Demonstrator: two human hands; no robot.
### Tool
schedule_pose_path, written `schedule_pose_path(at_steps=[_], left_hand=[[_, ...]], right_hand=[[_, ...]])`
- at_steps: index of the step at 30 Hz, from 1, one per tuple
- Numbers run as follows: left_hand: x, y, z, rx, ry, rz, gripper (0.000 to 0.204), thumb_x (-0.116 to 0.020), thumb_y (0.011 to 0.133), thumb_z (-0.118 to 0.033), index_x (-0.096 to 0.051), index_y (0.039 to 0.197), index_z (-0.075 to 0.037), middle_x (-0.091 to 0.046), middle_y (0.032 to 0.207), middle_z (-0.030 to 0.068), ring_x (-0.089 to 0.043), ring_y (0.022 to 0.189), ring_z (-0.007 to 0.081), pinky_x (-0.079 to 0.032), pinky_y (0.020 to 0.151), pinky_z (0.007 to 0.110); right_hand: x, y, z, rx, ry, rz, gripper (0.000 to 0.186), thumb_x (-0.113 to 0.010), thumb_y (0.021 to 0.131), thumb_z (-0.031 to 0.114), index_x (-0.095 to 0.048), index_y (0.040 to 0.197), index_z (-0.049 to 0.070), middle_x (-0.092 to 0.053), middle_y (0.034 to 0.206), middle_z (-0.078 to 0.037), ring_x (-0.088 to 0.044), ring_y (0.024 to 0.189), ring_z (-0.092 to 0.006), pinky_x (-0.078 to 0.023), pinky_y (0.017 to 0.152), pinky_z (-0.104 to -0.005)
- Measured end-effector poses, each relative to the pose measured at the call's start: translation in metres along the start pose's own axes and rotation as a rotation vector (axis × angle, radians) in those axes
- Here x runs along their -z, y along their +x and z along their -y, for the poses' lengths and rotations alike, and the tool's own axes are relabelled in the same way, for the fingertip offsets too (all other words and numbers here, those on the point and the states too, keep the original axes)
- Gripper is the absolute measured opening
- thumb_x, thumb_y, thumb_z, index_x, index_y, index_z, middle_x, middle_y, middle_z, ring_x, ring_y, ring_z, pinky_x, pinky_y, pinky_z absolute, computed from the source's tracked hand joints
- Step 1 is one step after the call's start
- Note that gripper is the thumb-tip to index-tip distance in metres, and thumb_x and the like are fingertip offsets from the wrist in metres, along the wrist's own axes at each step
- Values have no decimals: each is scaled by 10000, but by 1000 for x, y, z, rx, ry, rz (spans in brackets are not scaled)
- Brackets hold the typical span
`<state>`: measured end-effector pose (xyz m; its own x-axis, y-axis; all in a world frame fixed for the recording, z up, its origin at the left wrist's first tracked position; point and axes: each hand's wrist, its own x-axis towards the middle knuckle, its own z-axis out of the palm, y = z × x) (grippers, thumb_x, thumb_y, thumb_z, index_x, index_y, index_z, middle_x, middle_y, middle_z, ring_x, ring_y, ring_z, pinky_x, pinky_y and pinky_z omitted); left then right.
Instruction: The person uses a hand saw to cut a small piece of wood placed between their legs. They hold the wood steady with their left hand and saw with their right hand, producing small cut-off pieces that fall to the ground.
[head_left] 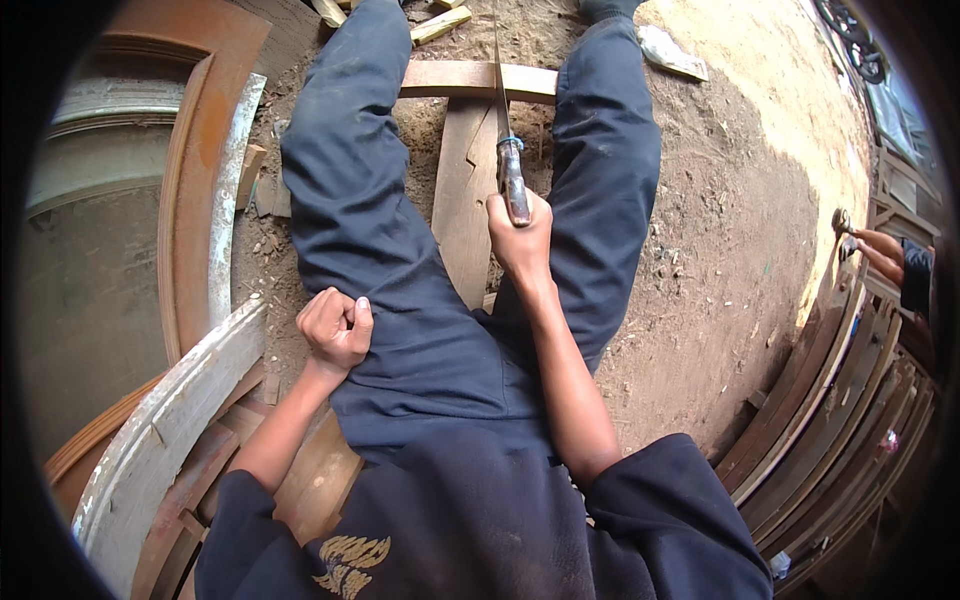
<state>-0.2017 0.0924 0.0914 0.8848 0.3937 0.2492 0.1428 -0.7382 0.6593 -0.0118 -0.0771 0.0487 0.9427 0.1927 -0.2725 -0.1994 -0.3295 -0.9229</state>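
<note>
My right hand [522,235] is wrapped round the worn handle of a handsaw [504,120], between my legs. Its thin blade points away from me and crosses a light wooden strip [440,78], which spans from one leg to the other. Whether the teeth have cut into the strip is too small to tell. Under it a longer, darker plank [466,190] runs back toward my lap. My left hand [336,328] rests as a loose fist on my left thigh, thumb laid along the fingers, with nothing visible in it.
A brown wooden frame [185,200] and a white-painted board [165,430] stand at my left. Several long boards [830,400] lie stacked at the right, near another person's legs [885,255]. Offcuts [440,25] and a pale scrap [670,52] lie on the dirt ahead.
</note>
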Motion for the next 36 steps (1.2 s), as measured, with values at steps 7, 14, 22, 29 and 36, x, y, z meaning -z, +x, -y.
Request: schedule_pose_path(at_steps=[7, 14, 22, 29, 36], left_hand=[[0, 7, 0, -35, -26, 18, 313, -630, 773, -86, -393, 570, -65, -350, 504, 63, -357, 423, 221, -291, 431, 350], [2, -1, 1, 15, -16, -18, 304, -620, 775, -76, -395, 571, -61, -350, 506, 63, -357, 423, 226, -293, 431, 353], [1, 7, -2, -20, -35, -7, 301, -619, 766, -61, -389, 571, -61, -354, 509, 68, -361, 425, 230, -295, 430, 354], [3, -2, 4, 17, -29, -4, 303, -620, 772, -73, -397, 567, -67, -349, 503, 62, -363, 424, 225, -293, 430, 355], [4, 6, 2, -26, -39, 12, 300, -617, 777, -85, -399, 572, -67, -355, 505, 61, -366, 424, 222, -299, 432, 350]], right_hand=[[-15, 88, 15, -6, 70, -92, 274, -554, 799, 110, -432, 570, 23, -429, 494, -7, -393, 486, -69, -338, 458, -313], [1, -27, -7, -30, 72, -23, 239, -561, 795, 62, -415, 610, 24, -396, 527, -17, -385, 505, -83, -347, 478, -314], [-27, 86, 16, 71, -79, -72, 250, -554, 789, 98, -441, 590, -3, -450, 505, -64, -449, 500, -94, -375, 487, -332], [-6, -32, -12, 25, 21, -52, 247, -570, 794, 56, -410, 608, 21, -390, 529, -25, -383, 514, -79, -345, 479, -318], [-25, 72, 18, -23, 185, -104, 268, -545, 815, 83, -426, 580, 33, -437, 500, 13, -415, 460, -73, -353, 448, -309]])
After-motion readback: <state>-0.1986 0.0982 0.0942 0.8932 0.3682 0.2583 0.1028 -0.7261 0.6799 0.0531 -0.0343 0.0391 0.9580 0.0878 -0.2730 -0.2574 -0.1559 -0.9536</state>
